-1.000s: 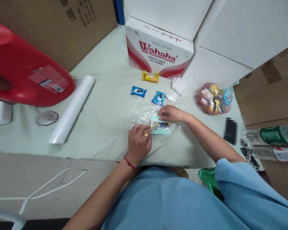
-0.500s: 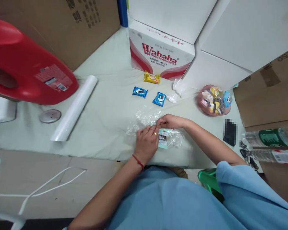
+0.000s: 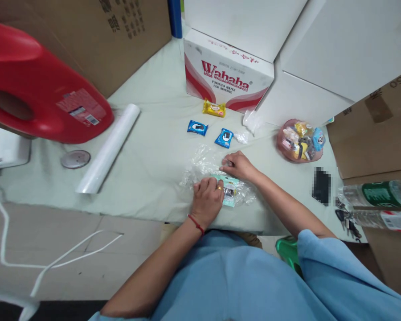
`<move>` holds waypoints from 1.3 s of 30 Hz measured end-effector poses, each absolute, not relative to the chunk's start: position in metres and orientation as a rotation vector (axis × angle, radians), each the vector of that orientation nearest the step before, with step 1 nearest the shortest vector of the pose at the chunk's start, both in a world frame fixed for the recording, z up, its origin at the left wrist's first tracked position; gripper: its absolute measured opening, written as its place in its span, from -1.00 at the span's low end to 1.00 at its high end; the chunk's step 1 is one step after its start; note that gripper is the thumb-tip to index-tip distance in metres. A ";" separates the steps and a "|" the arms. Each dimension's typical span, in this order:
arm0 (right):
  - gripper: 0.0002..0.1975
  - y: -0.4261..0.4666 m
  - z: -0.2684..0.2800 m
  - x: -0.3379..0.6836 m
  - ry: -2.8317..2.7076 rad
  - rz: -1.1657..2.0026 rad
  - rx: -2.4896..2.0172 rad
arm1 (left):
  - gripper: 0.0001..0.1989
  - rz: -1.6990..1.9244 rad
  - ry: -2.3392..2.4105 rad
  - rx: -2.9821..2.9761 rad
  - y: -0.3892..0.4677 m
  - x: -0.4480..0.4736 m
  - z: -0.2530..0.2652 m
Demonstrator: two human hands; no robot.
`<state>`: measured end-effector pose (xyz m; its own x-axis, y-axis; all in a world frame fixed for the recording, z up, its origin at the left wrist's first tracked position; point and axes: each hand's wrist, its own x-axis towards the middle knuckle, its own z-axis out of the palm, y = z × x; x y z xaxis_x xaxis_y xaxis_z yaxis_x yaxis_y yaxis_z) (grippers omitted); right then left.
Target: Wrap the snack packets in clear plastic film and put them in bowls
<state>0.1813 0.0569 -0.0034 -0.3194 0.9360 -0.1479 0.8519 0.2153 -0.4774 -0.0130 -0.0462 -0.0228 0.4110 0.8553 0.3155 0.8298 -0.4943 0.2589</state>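
A small light-green packet (image 3: 230, 201) with a dark printed picture lies on crumpled clear plastic film (image 3: 203, 161) near the table's front edge. My left hand (image 3: 207, 198) is closed over the packet's left end, its fingers curled and thumb hidden. Just beyond the packet, my right hand (image 3: 240, 166) pinches a bit of the clear film between thumb and fingers. Past the film lie two blue wrapped snacks, a left one (image 3: 197, 128) and a right one (image 3: 224, 138), and a yellow wrapped snack (image 3: 214, 108).
A pink bowl (image 3: 282, 150) of wrapped snacks stands right, with a dark blurred-out object (image 3: 321, 186) and bottles (image 3: 377, 194) beyond it. Left are a white film roll (image 3: 109, 149), a round lid (image 3: 75, 159) and a red jug (image 3: 53, 89). A Wahaba-style printed carton (image 3: 229, 73) stands behind.
My right hand has lifted away from my left hand, up and to the right. More of the green packet shows now. The whole view has shifted slightly.
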 end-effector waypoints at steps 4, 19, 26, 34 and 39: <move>-0.83 0.048 0.007 0.180 -2.322 0.740 -1.532 | -0.78 0.572 1.498 2.635 -0.046 -0.013 -0.021; -0.64 -0.071 -0.026 0.145 -2.495 0.166 -1.439 | -0.73 0.860 1.293 2.258 -0.045 -0.043 -0.028; -0.37 -0.073 -0.016 0.132 -2.550 0.318 -1.445 | -0.74 1.077 1.329 1.618 -0.035 -0.077 -0.028; -0.51 -0.073 -0.012 0.120 -2.619 0.219 -1.678 | -0.45 0.939 2.055 1.636 -0.029 -0.092 -0.027; -0.54 -0.073 -0.004 0.114 -2.650 0.232 -1.721 | -0.27 0.907 1.900 1.685 -0.029 -0.068 -0.022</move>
